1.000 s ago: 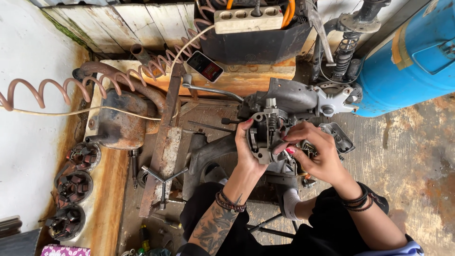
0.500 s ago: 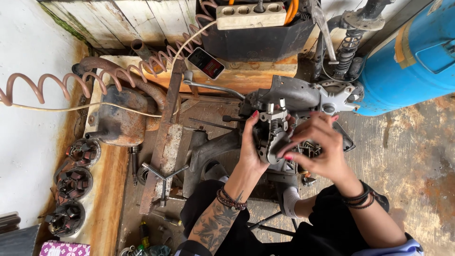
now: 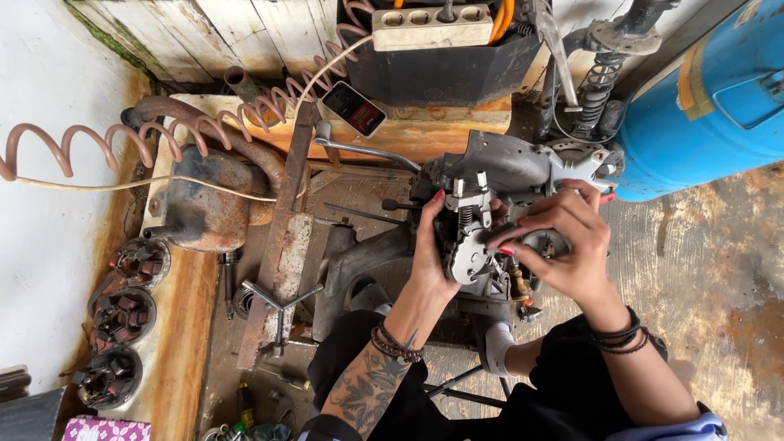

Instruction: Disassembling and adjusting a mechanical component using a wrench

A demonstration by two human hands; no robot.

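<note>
A grey metal engine part (image 3: 469,237) with springs and rocker arms sits at the middle, on a larger engine casing (image 3: 510,167). My left hand (image 3: 429,253) grips its left side, fingers curled over the top edge. My right hand (image 3: 563,241) lies over its right side, fingertips pressing on the metal by the rocker arms. Both wrists carry dark bracelets, and the left forearm is tattooed.
A blue drum (image 3: 706,106) stands at the right. A rusty tank (image 3: 204,204) and coiled hose (image 3: 90,143) lie left, with round clutch parts (image 3: 122,314) below. A phone (image 3: 354,108), a power strip (image 3: 433,26) and a T-wrench (image 3: 278,306) are nearby.
My right hand has shifted up and over the part's right side. The view has tilted slightly, moving the engine up in the picture. My left hand keeps its grip.
</note>
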